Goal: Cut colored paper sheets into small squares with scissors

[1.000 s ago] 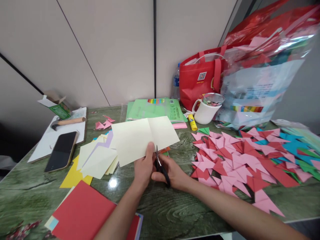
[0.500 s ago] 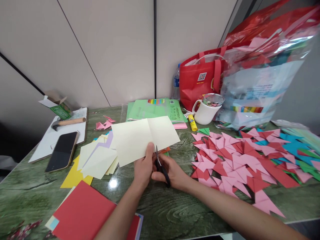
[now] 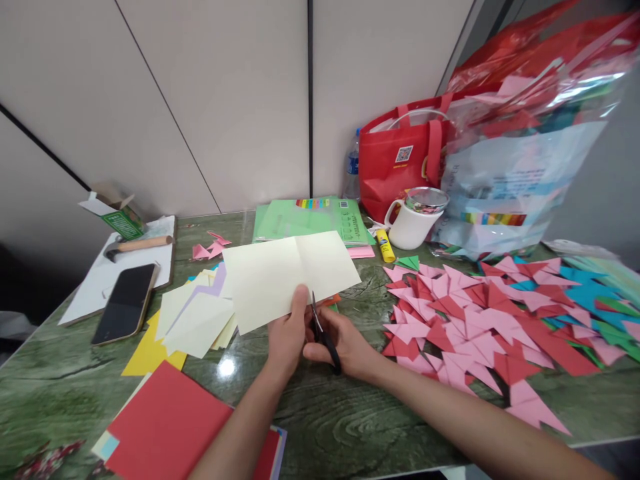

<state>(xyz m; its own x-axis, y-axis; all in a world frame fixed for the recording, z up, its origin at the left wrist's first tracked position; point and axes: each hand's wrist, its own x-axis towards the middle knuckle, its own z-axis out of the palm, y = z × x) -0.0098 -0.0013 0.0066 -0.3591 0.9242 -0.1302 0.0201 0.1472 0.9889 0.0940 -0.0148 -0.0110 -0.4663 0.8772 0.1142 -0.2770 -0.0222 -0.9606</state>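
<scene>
My left hand point(image 3: 289, 331) pinches the lower edge of a cream sheet of paper point(image 3: 270, 273), thumb on top. A crease runs across the sheet right of its middle. In my right hand point(image 3: 347, 345) is a pair of black-handled scissors point(image 3: 325, 340), its blades pointing away from me at the paper's lower edge beside my left thumb. I cannot tell how far the blades have cut. Orange and green paper bits point(image 3: 330, 301) show partly behind my right fingers. Left of the sheet lie cream and lilac paper pieces point(image 3: 200, 327).
Red paper point(image 3: 167, 420) tops a stack at the front left. A phone point(image 3: 125, 303) and a hammer point(image 3: 145, 243) lie at left. Folded pink and red paper pieces point(image 3: 465, 320) cover the right side. Behind stand a white mug point(image 3: 415, 227), a glue stick point(image 3: 385, 245) and a red bag point(image 3: 395, 160).
Almost nothing differs. Both hands, the sheet and the scissors keep the same place; the view has shifted only very slightly.
</scene>
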